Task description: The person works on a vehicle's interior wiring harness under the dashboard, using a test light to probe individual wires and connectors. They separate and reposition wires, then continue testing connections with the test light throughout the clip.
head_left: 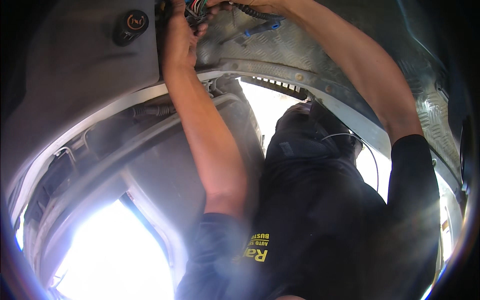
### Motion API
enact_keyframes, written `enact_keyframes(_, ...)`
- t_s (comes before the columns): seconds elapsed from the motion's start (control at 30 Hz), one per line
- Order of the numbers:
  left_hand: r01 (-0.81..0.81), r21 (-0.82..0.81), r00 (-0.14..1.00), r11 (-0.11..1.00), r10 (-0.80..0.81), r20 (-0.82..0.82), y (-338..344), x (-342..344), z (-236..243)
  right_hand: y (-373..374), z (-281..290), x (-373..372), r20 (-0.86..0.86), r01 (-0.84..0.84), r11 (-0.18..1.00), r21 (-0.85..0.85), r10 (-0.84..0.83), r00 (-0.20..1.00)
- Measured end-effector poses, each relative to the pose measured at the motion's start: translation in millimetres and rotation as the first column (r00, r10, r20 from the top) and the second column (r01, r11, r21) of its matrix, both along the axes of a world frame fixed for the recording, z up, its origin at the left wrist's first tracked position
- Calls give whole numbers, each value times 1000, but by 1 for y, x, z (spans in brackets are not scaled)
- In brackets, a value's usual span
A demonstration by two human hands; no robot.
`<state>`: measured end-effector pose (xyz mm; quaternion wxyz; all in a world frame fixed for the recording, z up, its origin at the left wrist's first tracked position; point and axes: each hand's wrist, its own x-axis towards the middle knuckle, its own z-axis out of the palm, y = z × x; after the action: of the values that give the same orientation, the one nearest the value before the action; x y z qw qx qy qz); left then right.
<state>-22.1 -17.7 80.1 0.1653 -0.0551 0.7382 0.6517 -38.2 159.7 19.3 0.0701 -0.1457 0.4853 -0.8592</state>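
Note:
At the top edge of the head view, my left hand [184,31] has its fingers curled round a bundle of coloured wires [196,7] with dark connector parts. My right hand [231,6], partly cut off by the frame, reaches in from the right and grips the same wiring with bent fingers. A black corrugated conduit [254,12] runs beside it. Below the conduit, a blue-and-black tool [262,28] lies on metal tread plate [235,42].
A grey panel [95,55] with a black cylindrical fitting [131,27] is at upper left. An open vehicle door [150,175] fills the lower left. A metal sill [262,70] curves below the tread plate, and a thin black cable [375,165] hangs at right.

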Motion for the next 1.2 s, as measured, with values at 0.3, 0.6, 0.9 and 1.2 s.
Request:
enact_keyframes(0.3, -29, 243, 999, 970, 39, -35, -7, -1, -1, 11, 11, -8, 56, -172, 981, 86, 167, 984)
enact_keyframes(0.6, -27, 390, 999, 920, 16, 31, -32, -14, -14, -4, 5, -10, 128, -198, 980, -10, 197, 972)
enact_keyframes(0.9, 77, 777, 953, 625, -274, 127, -50, -34, -30, -13, 16, 2, 97, -17, 995, 99, 7, 995)
enact_keyframes(1.2, -141, 658, 990, 740, 121, 76, -53, -14, -49, -15, 11, 0, 62, -121, 987, -108, 129, 990)
